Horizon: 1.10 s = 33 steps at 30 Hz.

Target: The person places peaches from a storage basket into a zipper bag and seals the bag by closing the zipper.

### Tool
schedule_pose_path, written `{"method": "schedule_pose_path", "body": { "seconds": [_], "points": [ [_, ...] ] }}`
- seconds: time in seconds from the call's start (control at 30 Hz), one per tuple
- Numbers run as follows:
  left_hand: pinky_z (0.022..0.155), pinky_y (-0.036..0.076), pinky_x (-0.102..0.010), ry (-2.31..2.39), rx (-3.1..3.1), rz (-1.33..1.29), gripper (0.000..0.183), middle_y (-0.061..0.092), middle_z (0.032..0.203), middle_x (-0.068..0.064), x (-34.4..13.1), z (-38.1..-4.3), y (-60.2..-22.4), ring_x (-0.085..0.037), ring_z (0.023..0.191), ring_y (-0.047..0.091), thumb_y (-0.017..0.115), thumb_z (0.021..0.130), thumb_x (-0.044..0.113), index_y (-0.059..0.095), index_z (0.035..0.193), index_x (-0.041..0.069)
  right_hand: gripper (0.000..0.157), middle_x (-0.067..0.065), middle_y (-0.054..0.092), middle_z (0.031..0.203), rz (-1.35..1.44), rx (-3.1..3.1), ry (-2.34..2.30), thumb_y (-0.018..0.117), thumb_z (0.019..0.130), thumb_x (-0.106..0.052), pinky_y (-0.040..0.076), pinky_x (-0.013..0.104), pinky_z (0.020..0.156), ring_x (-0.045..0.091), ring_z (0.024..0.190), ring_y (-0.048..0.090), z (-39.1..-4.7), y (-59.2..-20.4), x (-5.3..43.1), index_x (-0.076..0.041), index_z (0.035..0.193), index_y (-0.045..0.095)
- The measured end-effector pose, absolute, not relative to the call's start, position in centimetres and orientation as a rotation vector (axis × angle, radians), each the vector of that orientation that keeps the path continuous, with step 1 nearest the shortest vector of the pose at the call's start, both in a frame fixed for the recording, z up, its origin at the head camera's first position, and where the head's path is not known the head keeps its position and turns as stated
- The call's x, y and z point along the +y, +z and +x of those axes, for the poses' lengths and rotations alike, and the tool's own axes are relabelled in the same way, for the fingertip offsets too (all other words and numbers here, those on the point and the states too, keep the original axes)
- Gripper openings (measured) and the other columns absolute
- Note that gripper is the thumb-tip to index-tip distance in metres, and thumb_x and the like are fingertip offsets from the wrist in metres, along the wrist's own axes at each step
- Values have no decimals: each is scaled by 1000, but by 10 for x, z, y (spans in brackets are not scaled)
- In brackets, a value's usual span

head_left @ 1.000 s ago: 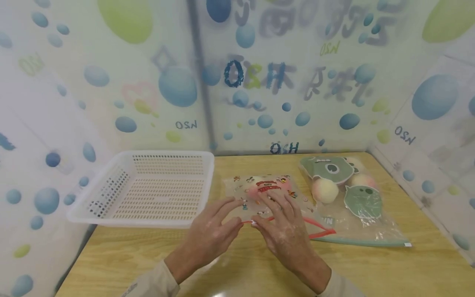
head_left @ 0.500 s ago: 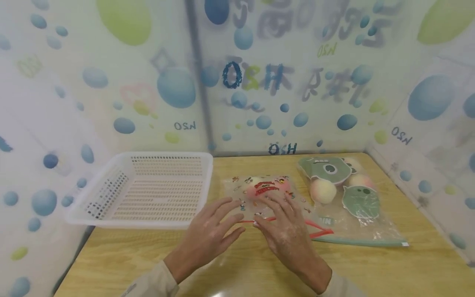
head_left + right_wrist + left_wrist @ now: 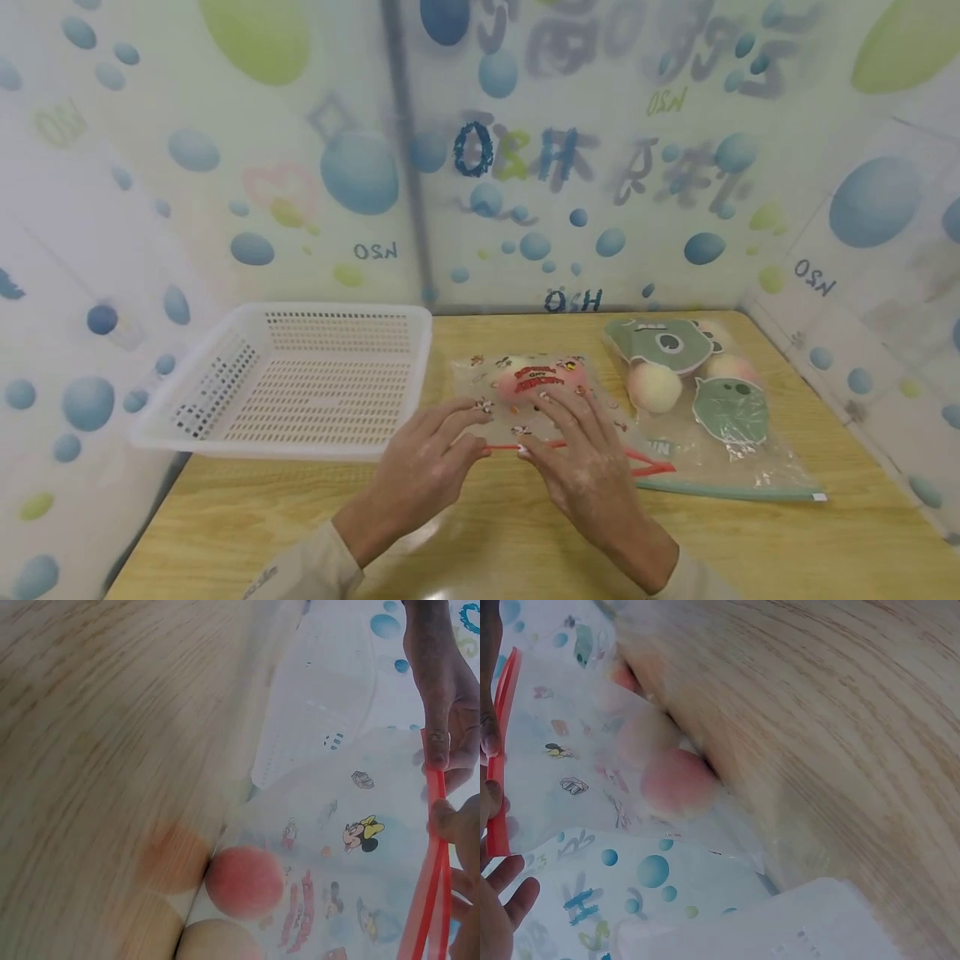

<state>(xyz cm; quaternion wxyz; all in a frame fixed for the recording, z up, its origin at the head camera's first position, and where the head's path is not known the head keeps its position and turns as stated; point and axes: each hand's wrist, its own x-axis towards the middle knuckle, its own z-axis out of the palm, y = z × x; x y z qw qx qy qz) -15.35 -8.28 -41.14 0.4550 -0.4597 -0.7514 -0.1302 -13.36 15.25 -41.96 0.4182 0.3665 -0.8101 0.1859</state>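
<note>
A clear printed zip bag (image 3: 480, 429) with a red zip edge lies on the table, pink and cream peaches (image 3: 513, 381) inside it. My left hand (image 3: 427, 462) pinches the left end of the red edge; in the right wrist view the thumb of that left hand (image 3: 450, 712) presses on the strip. With thumb and fingers my right hand (image 3: 588, 467) pinches the strip at its small white slider (image 3: 522, 448). Right of the slider the two red strips (image 3: 426, 900) stand apart. In the left wrist view the peaches (image 3: 676, 784) show through the film.
A white perforated basket (image 3: 322, 404) stands to the left on the wooden table (image 3: 480, 550). At the right lies a larger clear zip bag (image 3: 780, 467) with green cartoon prints and several peaches, its green zip edge towards me. Bubble-patterned curtains (image 3: 480, 208) surround the table.
My left thumb came away from the red edge half a second ago and now pinches it again. My right hand has shifted slightly to the right with the slider.
</note>
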Motion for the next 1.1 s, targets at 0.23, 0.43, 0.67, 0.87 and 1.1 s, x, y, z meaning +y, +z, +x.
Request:
{"method": "schedule_pose_path", "body": {
  "seconds": [0.23,0.43,0.67,0.87,1.1],
  "points": [
    [89,55,-43,-337,-1928,-1113,30,70,113,-8,-91,-151,-413,-30,110,66,51,107,25,68,90,7,45,17,59,138,907,-2019,472,48,108,-35,26,63,114,38,130,52,-134,-420,156,-10,96,82],
    [99,50,-43,-379,-2031,-1128,15,67,126,-11,-92,-149,-414,-31,117,62,71,95,24,74,94,9,48,19,61,135,897,-2046,465,45,109,-35,25,62,114,39,128,53,-133,-421,158,-8,96,81],
    [96,52,-45,-406,-1982,-1109,19,67,127,-10,-91,-150,-414,-33,114,64,66,100,25,75,91,11,48,19,59,139,895,-2059,479,45,109,-36,23,62,115,39,130,52,-132,-422,158,-8,97,82],
    [90,54,-44,-419,-1893,-1105,25,70,117,-9,-93,-150,-418,-31,108,65,61,102,23,72,85,9,44,17,58,140,897,-2016,505,50,108,-36,25,62,114,40,128,52,-131,-426,159,-9,94,82],
    [94,53,-43,-451,-1918,-1134,21,66,128,-12,-91,-148,-417,-32,116,63,63,101,23,73,92,6,45,18,60,136,865,-2022,516,48,108,-37,30,63,111,40,127,53,-132,-427,163,-9,94,81]
  ]
}}
